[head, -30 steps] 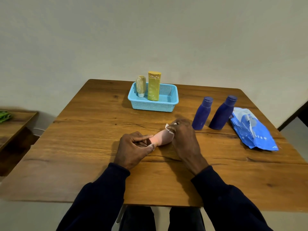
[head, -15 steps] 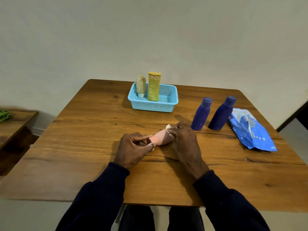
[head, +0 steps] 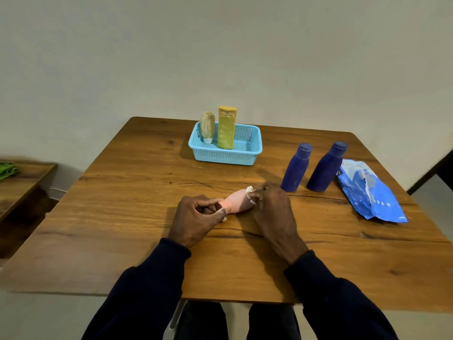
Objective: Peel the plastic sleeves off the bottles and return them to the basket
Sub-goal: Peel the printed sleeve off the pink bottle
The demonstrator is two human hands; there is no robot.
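A small pink bottle lies on its side on the wooden table between my hands. My left hand grips its near, narrow end. My right hand pinches a whitish scrap of plastic sleeve at the bottle's far end. The light blue basket stands at the back of the table and holds a tall yellow bottle and a small beige bottle, both upright. Two dark blue bottles stand on the table to the right.
A crumpled blue plastic packet lies at the table's right edge beside the blue bottles. A lower wooden side surface with something green on it sits off to the left. A plain wall rises behind the table.
My right hand has shifted slightly on the far end of the pink bottle, still pinching the sleeve. My left hand keeps its grip in the same spot.
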